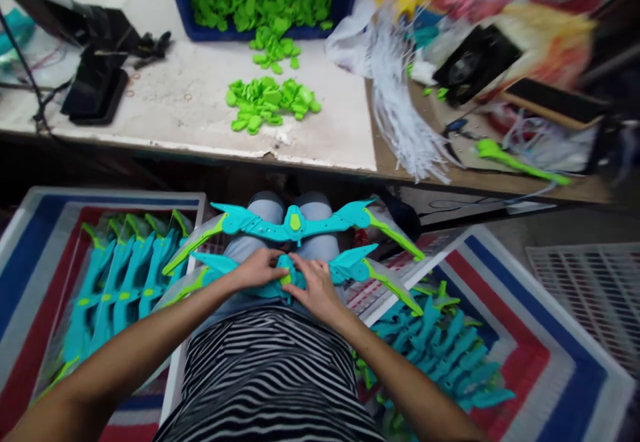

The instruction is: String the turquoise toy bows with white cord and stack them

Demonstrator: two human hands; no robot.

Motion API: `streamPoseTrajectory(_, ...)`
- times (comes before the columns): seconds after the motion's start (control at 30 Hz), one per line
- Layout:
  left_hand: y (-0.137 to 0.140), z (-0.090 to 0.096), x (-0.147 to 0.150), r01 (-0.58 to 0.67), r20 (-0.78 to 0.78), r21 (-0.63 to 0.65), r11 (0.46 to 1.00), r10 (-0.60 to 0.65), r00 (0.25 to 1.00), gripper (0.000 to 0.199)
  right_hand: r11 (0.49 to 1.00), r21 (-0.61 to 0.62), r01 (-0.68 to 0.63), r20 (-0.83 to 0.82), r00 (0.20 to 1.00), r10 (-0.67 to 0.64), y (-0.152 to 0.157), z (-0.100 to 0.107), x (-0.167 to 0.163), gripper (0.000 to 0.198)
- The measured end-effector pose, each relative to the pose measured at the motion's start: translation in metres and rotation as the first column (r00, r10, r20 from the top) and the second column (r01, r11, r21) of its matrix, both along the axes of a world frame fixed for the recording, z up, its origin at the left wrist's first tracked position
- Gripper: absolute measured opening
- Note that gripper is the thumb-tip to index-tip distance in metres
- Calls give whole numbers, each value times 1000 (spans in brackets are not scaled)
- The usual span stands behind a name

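Across my lap lie two turquoise toy bows with lime-green arms. The nearer toy bow [350,263] is gripped at its middle by both hands. My left hand [260,269] closes on the left side of its centre, thumb against a small lime-green piece [285,277]. From the right, my right hand [313,284] holds the same centre, its thumb and fingers around that piece. Just beyond, the second toy bow [265,224] rests over my knees, untouched, with a lime-green piece at its centre. My fingers hide part of the nearer bow's middle.
A blue bin [175,2] of green pieces stands on the white table [175,105], with a pile of green pieces [273,102] before it. White strings [395,89] hang over the edge. Striped-lined crates hold bows at left [120,282] and turquoise parts at right [450,342].
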State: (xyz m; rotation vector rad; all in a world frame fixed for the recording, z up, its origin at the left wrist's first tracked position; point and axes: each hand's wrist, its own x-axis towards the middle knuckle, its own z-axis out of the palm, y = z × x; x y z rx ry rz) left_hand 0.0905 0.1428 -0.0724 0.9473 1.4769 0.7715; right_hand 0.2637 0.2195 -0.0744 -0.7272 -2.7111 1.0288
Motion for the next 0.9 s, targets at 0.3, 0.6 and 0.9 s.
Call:
streamPoseTrajectory(0.3,0,-3,-6,-86,-96,-63,994,80,992,58,642,523,561,-207,814,-542,222,82,32,27)
streamPoseTrajectory(0.6,7,15,-6,-108,-40,-144,984,104,994,51,725,543,424,208,768,-605,334,91,9,11)
streamPoseTrajectory(0.9,6,9,-11,-95,-15,-165,982,94,996,62,748,220,627,161,732,-661,345,110,40,10)
